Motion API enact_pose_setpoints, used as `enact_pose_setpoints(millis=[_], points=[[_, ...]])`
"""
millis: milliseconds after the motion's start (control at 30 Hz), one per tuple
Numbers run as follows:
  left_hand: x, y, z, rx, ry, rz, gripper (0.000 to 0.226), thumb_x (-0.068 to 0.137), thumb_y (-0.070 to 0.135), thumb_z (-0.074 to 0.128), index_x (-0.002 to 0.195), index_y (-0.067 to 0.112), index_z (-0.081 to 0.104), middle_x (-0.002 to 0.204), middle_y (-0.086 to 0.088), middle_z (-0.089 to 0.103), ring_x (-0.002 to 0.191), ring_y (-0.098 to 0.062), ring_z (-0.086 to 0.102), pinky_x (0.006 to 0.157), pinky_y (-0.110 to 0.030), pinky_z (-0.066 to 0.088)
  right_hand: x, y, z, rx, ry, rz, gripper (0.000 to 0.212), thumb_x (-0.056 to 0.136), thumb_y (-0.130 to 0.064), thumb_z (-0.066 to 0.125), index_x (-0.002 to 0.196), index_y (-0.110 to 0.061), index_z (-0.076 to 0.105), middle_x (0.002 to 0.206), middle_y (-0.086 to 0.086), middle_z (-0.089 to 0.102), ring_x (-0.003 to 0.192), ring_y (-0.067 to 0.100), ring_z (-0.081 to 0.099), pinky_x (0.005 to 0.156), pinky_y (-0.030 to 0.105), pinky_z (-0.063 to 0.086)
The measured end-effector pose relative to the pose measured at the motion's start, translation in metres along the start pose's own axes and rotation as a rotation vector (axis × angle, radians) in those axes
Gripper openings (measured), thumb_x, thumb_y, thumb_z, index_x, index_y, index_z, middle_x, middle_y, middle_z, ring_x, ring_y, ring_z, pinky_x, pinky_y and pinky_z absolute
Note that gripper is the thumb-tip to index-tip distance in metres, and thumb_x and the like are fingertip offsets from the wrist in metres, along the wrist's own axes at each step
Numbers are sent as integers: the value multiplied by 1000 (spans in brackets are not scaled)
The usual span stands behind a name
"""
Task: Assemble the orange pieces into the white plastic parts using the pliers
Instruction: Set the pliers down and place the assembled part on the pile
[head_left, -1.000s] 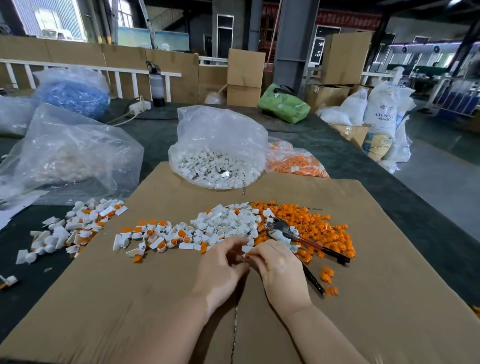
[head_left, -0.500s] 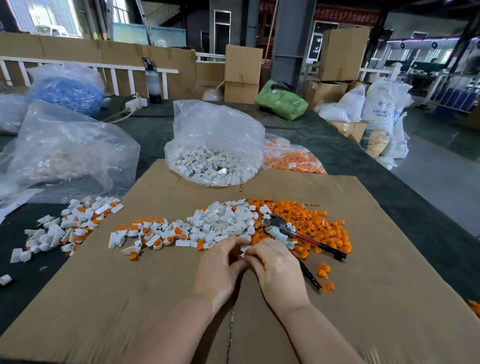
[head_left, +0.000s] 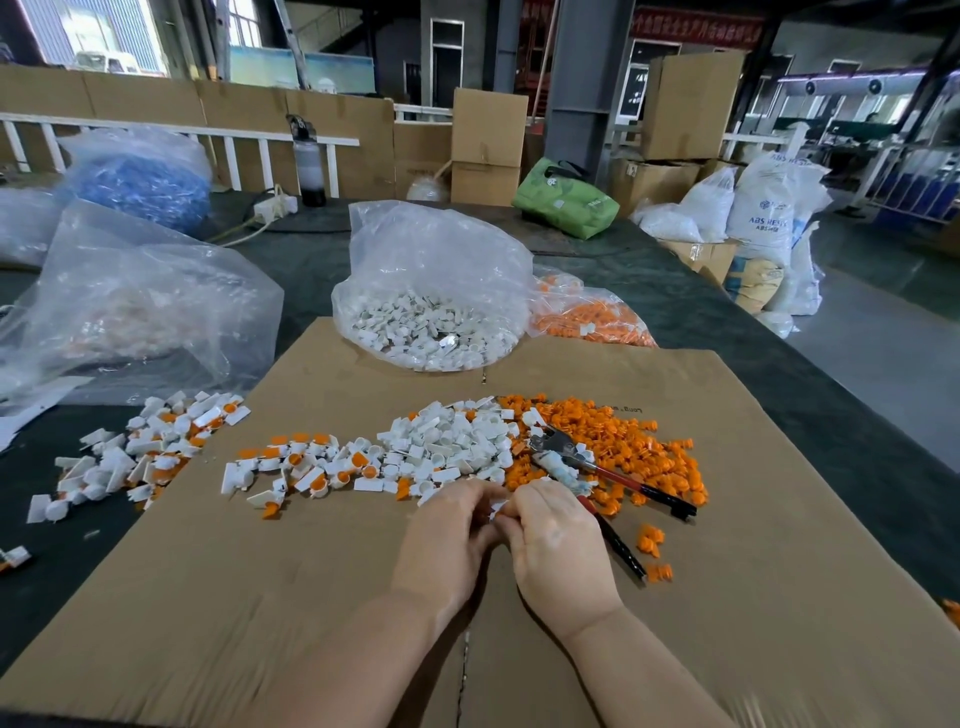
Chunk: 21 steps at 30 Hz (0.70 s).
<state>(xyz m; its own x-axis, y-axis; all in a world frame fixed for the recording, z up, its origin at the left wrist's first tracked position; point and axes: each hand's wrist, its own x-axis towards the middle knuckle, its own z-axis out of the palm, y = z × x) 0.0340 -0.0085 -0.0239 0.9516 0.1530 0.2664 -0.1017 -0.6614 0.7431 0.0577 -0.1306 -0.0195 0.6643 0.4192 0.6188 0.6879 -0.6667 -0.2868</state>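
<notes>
white part (head_left: 497, 506) is pinched between both hands, fingertips meeting at the near edge of the pile on the cardboard (head_left: 291, 597). left hand (head_left: 447, 540) has its fingers curled in around it from 9 o'clock, right hand (head_left: 558, 540) does the same from 3 o'clock. only a sliver of white shows between them, so can't tell if an orange piece is already seated in there or which way it's turned.

what matters for the next bit is the pliers (head_left: 587, 467). they lie untouched just past the right hand, at about 1 o'clock from the fingertips, metal head away from the person and on the seam between the two piles. their red and black handles splay back toward 4 o'clock, the near handle running just beside the right hand. so the right hand is the closer one by far, i'd guess it grabs them while the left keeps the part.

further out: white pile (head_left: 447, 441) at 12 o'clock, orange pile (head_left: 623, 441) at 2, a scatter of white-and-orange parts (head_left: 311, 467) at 10, bags of stock (head_left: 431, 332) beyond.
</notes>
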Motion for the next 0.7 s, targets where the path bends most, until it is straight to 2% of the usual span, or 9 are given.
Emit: enact_pose_setpoints(millis=[200,333,467,567,700], points=[[0,-1,2,23,-6,11,26,87,15,63,111,24,64,93,20,53,89,2,52,73,4,34,0,0,0,-8,-7,18,23,63,0,81,64,-6,58,62,4,56,57,21,56,51,25,47],[-1,-2,3,18,2,14,26,87,16,64,112,24,63,95,20,55,85,6,49,73,5,33,0,-2,-2,-8,-7,47,27,60,0,83,62,-7,56,60,3,56,56,20,56,50,25,45],[2,-2,1,-24,23,2,27,86,17,67,111,23,64,91,22,55,80,11,49,73,4,33,0,3,0,93,-41,77,13,70,1,76,70,-6,64,69,3,61,67,20,59,61,26,48],[3,-4,-1,-97,25,-54,26,84,19,69,109,25,64,91,17,60,86,4,55,74,-1,38,0,8,0,214,-61,164,9,80,-2,69,85,-8,70,83,-1,65,83,13,59,76,7,39],[2,-6,-2,-108,4,-55,25,84,19,68,108,27,64,96,16,63,92,0,57,77,-3,40,0,8,1,246,-68,178,9,81,-4,69,87,-11,70,86,-4,64,85,9,57,77,3,35]])
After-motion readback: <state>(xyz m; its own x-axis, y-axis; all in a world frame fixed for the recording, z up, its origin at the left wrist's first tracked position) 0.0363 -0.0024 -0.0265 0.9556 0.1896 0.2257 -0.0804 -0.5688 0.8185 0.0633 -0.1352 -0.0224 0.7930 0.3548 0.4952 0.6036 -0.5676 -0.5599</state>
